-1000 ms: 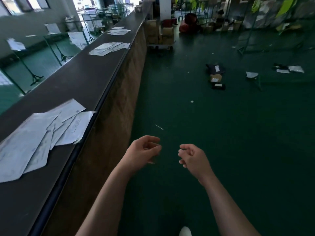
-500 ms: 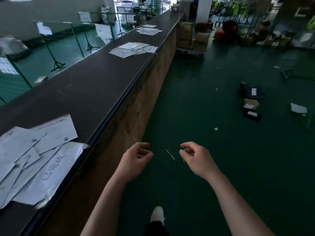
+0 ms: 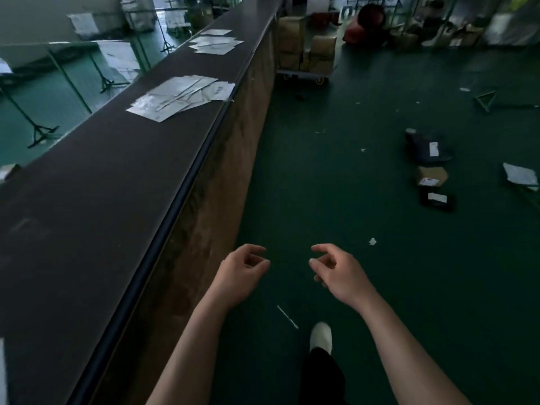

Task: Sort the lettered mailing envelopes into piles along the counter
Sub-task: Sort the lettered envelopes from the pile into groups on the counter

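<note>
A long dark counter runs along my left into the distance. A pile of white envelopes lies on it ahead, near its right edge. A second envelope pile lies farther along. My left hand and my right hand hang over the green floor to the right of the counter, fingers loosely curled, both empty. Neither hand touches the counter or any envelope.
Small parcels and a white packet lie on the green floor at right. A cart with cardboard boxes stands against the counter's far end. Paper scraps dot the floor. My white shoe is below my hands.
I have walked forward along the counter. The nearest envelope pile has passed out of view at left; the farther piles are closer. Both hands stay empty in front of me.
</note>
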